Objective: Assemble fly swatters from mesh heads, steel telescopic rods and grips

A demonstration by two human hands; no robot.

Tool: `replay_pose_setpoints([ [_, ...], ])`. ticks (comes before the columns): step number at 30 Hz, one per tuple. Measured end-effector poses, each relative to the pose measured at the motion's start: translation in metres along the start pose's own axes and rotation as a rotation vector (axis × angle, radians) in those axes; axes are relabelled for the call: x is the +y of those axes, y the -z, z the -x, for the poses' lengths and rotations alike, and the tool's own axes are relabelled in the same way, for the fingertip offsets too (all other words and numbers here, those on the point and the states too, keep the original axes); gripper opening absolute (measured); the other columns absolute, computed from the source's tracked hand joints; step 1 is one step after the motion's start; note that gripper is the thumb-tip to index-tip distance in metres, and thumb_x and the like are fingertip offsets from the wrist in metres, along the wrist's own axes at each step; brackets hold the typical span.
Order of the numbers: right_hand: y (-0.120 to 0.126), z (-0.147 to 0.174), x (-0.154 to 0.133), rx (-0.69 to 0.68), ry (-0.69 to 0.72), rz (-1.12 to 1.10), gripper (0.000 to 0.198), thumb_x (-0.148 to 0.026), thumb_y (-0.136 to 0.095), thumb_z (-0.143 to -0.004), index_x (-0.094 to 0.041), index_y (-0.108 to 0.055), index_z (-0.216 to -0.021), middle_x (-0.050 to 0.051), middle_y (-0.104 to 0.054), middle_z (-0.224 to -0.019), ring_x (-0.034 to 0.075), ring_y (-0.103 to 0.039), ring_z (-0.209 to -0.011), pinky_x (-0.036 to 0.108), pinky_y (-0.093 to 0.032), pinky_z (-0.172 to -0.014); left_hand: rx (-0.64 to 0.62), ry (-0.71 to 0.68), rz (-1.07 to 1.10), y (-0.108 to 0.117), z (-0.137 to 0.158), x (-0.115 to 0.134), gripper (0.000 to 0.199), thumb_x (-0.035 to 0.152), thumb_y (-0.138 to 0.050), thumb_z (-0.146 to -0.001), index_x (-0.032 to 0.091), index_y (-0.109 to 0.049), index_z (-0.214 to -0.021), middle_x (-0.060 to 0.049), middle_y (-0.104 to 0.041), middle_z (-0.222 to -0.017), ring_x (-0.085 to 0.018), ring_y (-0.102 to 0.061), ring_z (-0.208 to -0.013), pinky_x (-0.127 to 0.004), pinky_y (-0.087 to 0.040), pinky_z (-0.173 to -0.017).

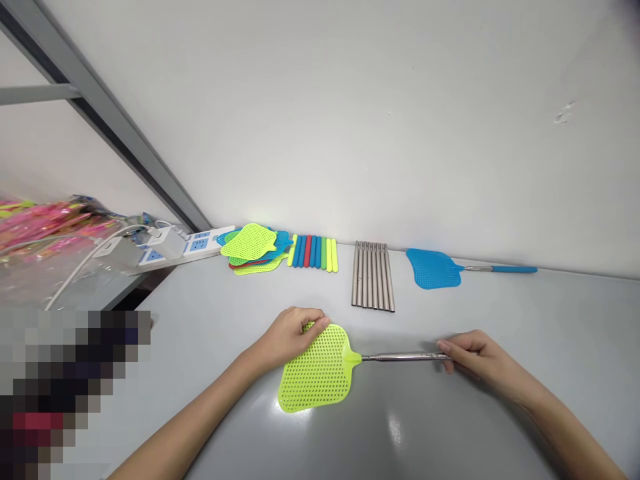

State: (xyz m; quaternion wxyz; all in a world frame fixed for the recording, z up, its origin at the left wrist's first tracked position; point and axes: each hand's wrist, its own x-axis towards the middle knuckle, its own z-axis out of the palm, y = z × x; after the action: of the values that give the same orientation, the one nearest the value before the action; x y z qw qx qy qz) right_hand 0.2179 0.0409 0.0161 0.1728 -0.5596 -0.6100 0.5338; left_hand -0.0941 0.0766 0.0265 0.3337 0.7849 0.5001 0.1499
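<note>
A yellow-green fly swatter with a perforated head and a metal rod lies across the front of the table, its head to the left. My left hand is closed on the upper edge of the head, thumb on top. At the rod's right end, my right hand grips the metal between thumb and fingers; that end is hidden by the hand. Behind them lie a row of metal tubes, a row of coloured handle sleeves and a pile of swatter heads.
A blue fly swatter with a blue grip lies at the back right near the wall. White power strips with plugs and cables stand at the back left. Plastic bags of colourful pieces are further left, beyond a grey frame post.
</note>
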Motion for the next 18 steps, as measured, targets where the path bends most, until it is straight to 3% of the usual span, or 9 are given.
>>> replay_pose_setpoints([
  [6,0.007,0.0,0.008,-0.024,-0.028,-0.033,0.043,-0.052,-0.045,-0.076,-0.015,-0.062,-0.063,-0.005,-0.024,-0.046,0.008,-0.021,-0.045,0.025,-0.015,-0.044,0.07,0.036,0.191,-0.005,-0.002,-0.001,0.03,0.038,-0.038,-0.08,0.017,-0.047,-0.061,0.003,-0.046,-0.057,-0.01,-0.044,-0.055,-0.021,-0.035,-0.052],
  [9,0.013,-0.001,0.011,-0.014,0.011,-0.104,0.043,-0.052,-0.045,-0.076,-0.014,-0.063,-0.064,-0.005,-0.026,-0.045,0.009,-0.022,-0.045,0.025,-0.016,-0.044,0.231,0.097,0.478,-0.007,-0.004,0.0,0.019,0.037,-0.05,-0.075,0.017,-0.05,-0.076,0.001,-0.05,-0.065,-0.011,-0.048,-0.06,-0.021,-0.039,-0.055],
  [11,0.014,-0.001,0.01,0.016,0.027,-0.134,0.043,-0.051,-0.046,-0.076,-0.014,-0.061,-0.062,-0.005,-0.026,-0.045,0.009,-0.022,-0.045,0.025,-0.018,-0.045,0.278,0.17,0.743,-0.007,-0.003,0.003,0.024,0.037,-0.051,-0.075,0.019,-0.048,-0.089,0.001,-0.051,-0.067,-0.012,-0.05,-0.06,-0.022,-0.04,-0.054],
  [14,0.012,-0.002,0.006,0.063,-0.005,-0.167,0.042,-0.052,-0.046,-0.075,-0.014,-0.059,-0.063,-0.006,-0.027,-0.044,0.008,-0.023,-0.045,0.024,-0.019,-0.045,0.209,0.25,1.066,-0.005,0.001,0.011,0.03,0.037,-0.049,-0.077,0.02,-0.046,-0.102,-0.001,-0.056,-0.075,-0.014,-0.056,-0.067,-0.024,-0.043,-0.059],
  [18,0.011,0.0,0.001,0.059,-0.008,-0.204,0.039,-0.049,-0.05,-0.075,-0.014,-0.056,-0.057,-0.005,-0.032,-0.044,0.008,-0.027,-0.045,0.024,-0.023,-0.046,0.012,0.349,1.185,-0.005,0.008,0.019,0.027,0.032,-0.056,-0.075,0.014,-0.055,-0.095,-0.009,-0.061,-0.091,-0.02,-0.058,-0.083,-0.03,-0.045,-0.073],
])
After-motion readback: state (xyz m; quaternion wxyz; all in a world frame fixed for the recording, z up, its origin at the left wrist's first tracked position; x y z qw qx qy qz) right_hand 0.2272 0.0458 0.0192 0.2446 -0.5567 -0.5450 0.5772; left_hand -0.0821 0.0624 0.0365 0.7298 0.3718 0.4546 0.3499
